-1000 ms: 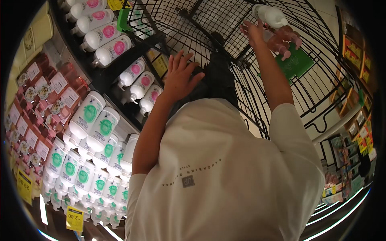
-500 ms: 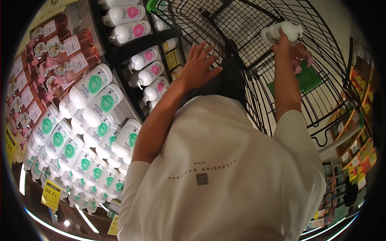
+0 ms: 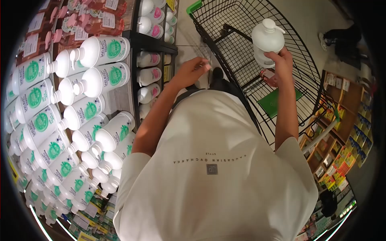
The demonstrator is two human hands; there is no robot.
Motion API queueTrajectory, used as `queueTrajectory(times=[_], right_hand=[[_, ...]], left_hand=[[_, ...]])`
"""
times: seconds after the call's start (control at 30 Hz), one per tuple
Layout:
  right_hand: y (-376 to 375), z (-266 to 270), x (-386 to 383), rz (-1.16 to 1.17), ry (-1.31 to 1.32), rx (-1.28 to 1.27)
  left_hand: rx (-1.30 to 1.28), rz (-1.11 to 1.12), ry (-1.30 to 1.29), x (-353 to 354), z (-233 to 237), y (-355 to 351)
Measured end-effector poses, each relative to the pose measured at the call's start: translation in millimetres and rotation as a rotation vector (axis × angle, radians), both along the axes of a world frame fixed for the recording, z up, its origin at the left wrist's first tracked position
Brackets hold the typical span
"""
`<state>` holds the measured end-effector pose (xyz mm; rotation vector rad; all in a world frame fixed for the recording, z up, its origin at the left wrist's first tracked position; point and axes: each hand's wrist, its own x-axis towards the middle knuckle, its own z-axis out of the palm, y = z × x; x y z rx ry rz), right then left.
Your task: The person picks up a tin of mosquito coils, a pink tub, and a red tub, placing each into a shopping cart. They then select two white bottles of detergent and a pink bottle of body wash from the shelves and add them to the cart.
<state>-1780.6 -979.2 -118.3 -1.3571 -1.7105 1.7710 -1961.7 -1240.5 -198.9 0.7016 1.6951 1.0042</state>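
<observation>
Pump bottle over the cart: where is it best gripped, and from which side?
Probably around the wide round body of the pump bottle, low down, coming from the side nearest the person. It stands upright, and the pump and spout on top are thin and stick out sideways, a poor hold. The right hand wraps the lower body that way, above the cart.

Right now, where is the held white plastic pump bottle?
Head view, upper right: the bottle is in the right hand, over the black wire shopping cart.
</observation>
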Motion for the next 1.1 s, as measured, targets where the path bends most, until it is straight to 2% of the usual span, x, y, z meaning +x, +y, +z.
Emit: queueTrajectory(times=[0.03,0.1,0.13,0.17,0.2,0.23,0.27,0.3,0.33,0.37,0.43,0.47,0.57,0.63,0.7,0.73,0.77,0.8,0.83,0.9,0.97,1.03,1.1], right_hand=[[-4.0,13.2,-9.4,0.033,0.007,0.015],[-6.0,31.5,-26.1,0.344,0.186,0.031],[-5.8,32.7,-32.1,0.426,0.259,-0.073],[-9.9,30.4,-41.7,0.477,0.266,-0.058],[-15.4,26.4,-51.2,0.605,0.512,-0.281],[-21.9,27.7,-61.5,0.728,0.744,-0.527],[-52.7,45.7,-78.6,0.624,0.813,-0.657],[-67.7,45.2,-91.7,0.702,0.954,-0.876],[-75.5,35.3,-105.6,0.784,0.993,-0.954],[-88.4,33.9,-120.6,0.860,1.032,-1.033],[-127.1,49.6,-143.5,0.948,0.985,-1.111],[-145.8,58.0,-152.3,0.991,0.949,-1.162],[-179.3,58.2,-175.0,1.075,0.912,-1.268],[-197.3,64.2,-177.0,1.114,0.840,-1.182],[-210.9,64.1,-188.6,0.817,0.587,-0.844],[-215.6,62.6,-193.6,0.860,0.605,-1.048],[-221.1,62.6,-194.6,0.879,0.592,-1.050],[-229.4,63.1,-194.8,0.771,0.478,-0.927],[-237.6,65.7,-195.9,0.662,0.368,-0.802],[-241.2,60.3,-201.1,0.709,0.310,-0.787],[-247.5,61.3,-201.9,0.743,0.254,-0.771],[-256.4,66.4,-198.7,0.767,0.143,-0.603],[-264.6,66.0,-194.5,0.743,0.132,-0.589]], left_hand=[[0.015,0.033,0.007,-1.9,-1.3,-14.7],[0.080,0.090,0.056,-1.6,1.9,-40.2],[0.098,0.133,0.068,-1.1,6.2,-48.3],[0.053,0.239,-0.139,-0.1,11.2,-55.3],[0.016,0.344,-0.351,1.4,16.5,-62.6],[0.040,0.397,-0.343,2.1,24.5,-69.3],[0.157,0.498,-0.604,2.7,35.6,-75.4],[0.287,0.588,-0.861,4.0,45.6,-81.2],[0.413,0.669,-0.959,7.9,53.0,-84.6],[0.442,0.709,-0.945,9.5,60.6,-94.7],[0.792,0.511,-1.278,12.4,77.5,-113.8],[0.857,0.553,-1.291,15.7,88.7,-119.4],[1.024,0.691,-1.363,27.3,79.2,-139.5],[1.090,0.743,-1.320,38.5,73.1,-147.9],[1.203,0.873,-1.211,41.6,65.3,-154.1],[1.221,0.884,-1.205,42.6,67.5,-157.3],[1.176,0.944,-1.082,43.0,71.6,-161.1],[1.127,1.003,-0.957,43.6,73.8,-165.0],[1.141,1.019,-0.949,45.1,70.3,-168.8],[1.156,1.176,-0.929,47.9,58.2,-175.7],[1.170,1.193,-0.916,52.3,55.0,-184.1],[1.182,1.198,-0.908,56.1,48.7,-189.4],[1.188,1.251,-0.952,60.8,36.9,-191.2]])
